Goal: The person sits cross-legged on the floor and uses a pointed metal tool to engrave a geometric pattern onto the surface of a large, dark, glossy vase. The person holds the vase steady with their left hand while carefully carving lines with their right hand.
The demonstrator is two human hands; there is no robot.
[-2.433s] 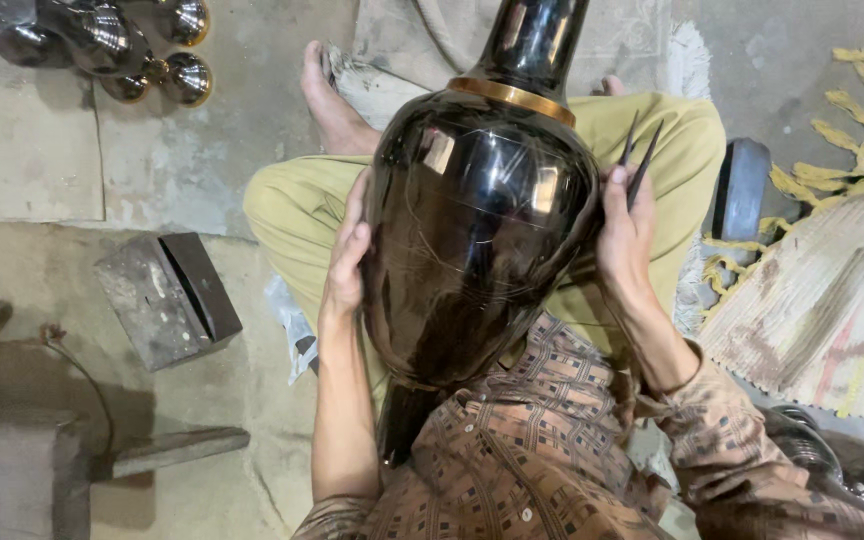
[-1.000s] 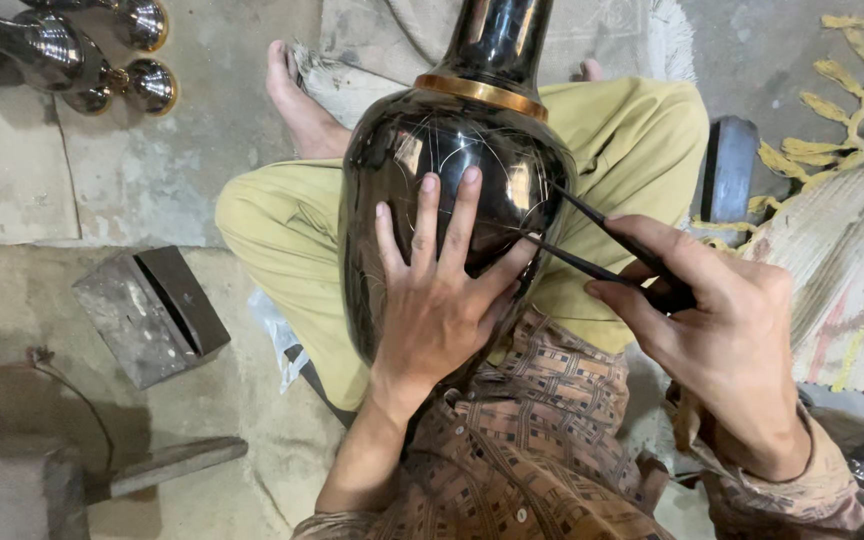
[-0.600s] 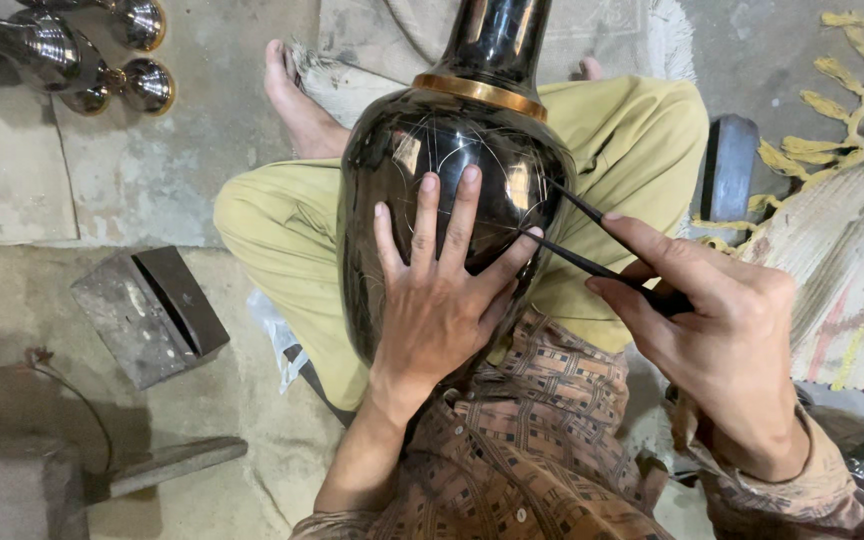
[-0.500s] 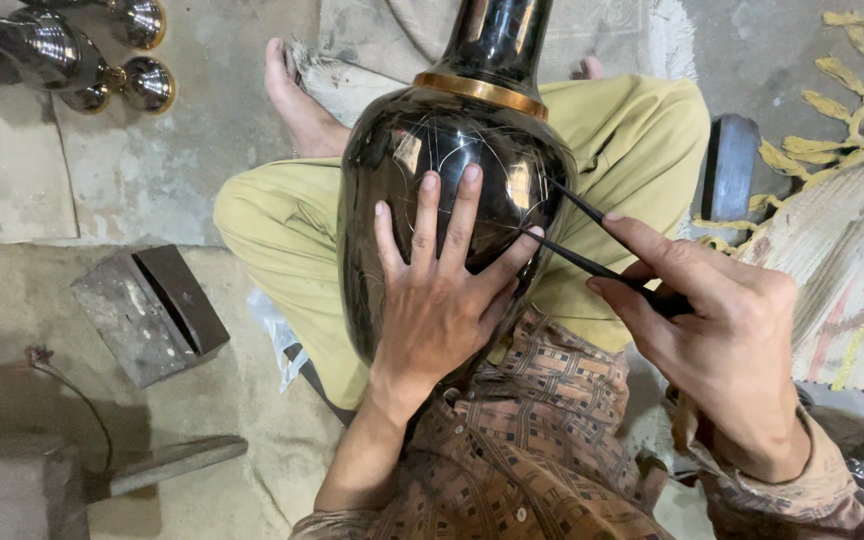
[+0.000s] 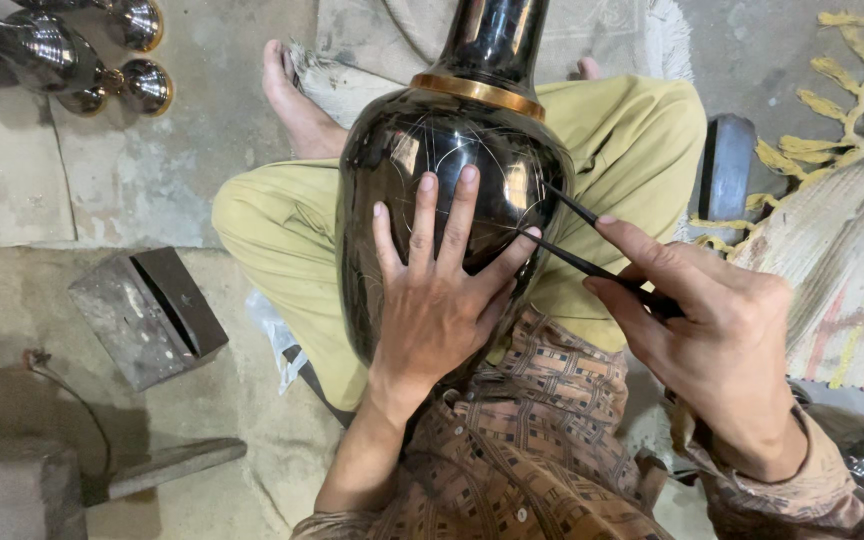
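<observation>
A large glossy black vase (image 5: pixel 422 150) with a gold band at its neck lies across my lap, neck pointing away from me. My left hand (image 5: pixel 439 300) rests flat on its belly with fingers spread. Thin scratched lines show on the black surface. My right hand (image 5: pixel 712 335) pinches a two-pronged black metal divider (image 5: pixel 577 240), and the prongs' tips touch the vase just beside my left thumb.
I sit cross-legged on a concrete floor in yellow-green trousers, one bare foot (image 5: pixel 287 95) showing. A grey metal block (image 5: pixel 147 315) lies at the left. Several shiny dark metal vessels (image 5: pixel 72 50) stand at the top left. A fringed woven mat (image 5: pixel 842 240) lies at the right.
Earlier both hands cradled the vase's sides. Since then my left hand has spread flat over the belly and my right hand has brought the divider tips onto the surface, holding nearly still lately.
</observation>
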